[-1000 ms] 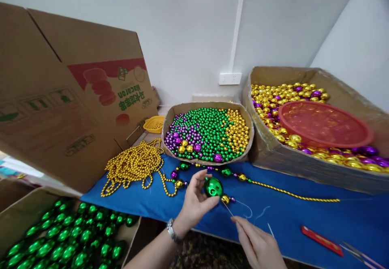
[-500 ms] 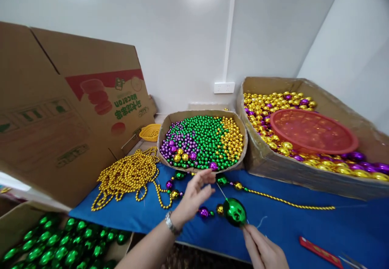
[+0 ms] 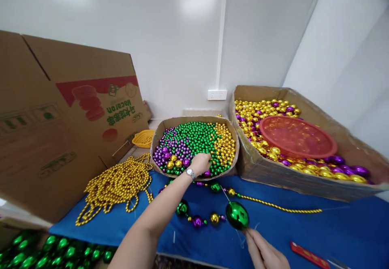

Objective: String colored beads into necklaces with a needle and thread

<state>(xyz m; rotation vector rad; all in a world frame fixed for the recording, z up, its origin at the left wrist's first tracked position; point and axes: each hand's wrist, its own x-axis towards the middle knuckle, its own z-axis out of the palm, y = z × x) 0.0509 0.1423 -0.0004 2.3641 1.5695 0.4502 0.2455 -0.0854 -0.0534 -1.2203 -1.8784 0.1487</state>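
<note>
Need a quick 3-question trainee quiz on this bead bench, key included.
1. True or false: the left hand reaches into the small-bead box.
2. The big bead at the right hand is: A gold, B green, C purple.
3. What lies on the beads in the large box?
Key: 1 true; 2 B; 3 a red tray.

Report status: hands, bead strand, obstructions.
Left hand down in small-bead box, grip unclear. Right hand pinching at big green bead on strand. Nothing blocking.
</note>
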